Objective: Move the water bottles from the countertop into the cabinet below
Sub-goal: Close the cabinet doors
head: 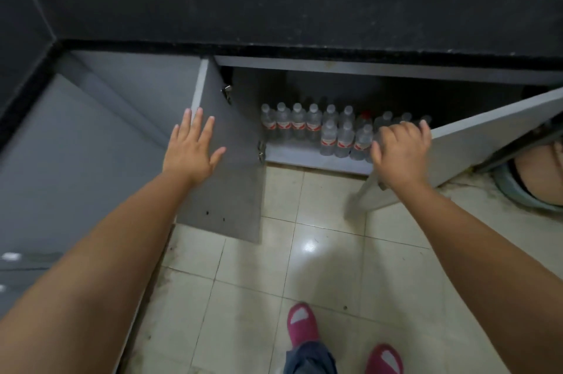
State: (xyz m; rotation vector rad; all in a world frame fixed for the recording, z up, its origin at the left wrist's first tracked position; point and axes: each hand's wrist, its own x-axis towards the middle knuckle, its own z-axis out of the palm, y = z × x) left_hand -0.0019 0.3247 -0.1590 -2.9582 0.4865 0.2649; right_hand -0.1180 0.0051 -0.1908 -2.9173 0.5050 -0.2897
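Landmark: the open cabinet (307, 157) under the black countertop (304, 1), everything below is placed off that.

Water bottles: the water bottles (313, 126) are stood upright on the cabinet floor, clear plastic with red-and-white labels. One row is lined up toward the back, a shorter row of three is parked in front of it on the right side. A few more are half hidden behind the right hand, so a count can't really be given.

Left hand: the left hand (190, 149) is spread flat, fingers straight, laid against the inner face of the cabinet's left door (225, 190). Nothing is gripped.

Right hand: the right hand (400, 152) is curled over the top edge of the cabinet's right door (475, 151), which is swung out wide. The door edge is what's being held.

Countertop: no bottles are seen on the part above the cabinet.

Floor: pale tiles (320, 267) in front of the cabinet, with two pink slippers (303, 323) planted on them.
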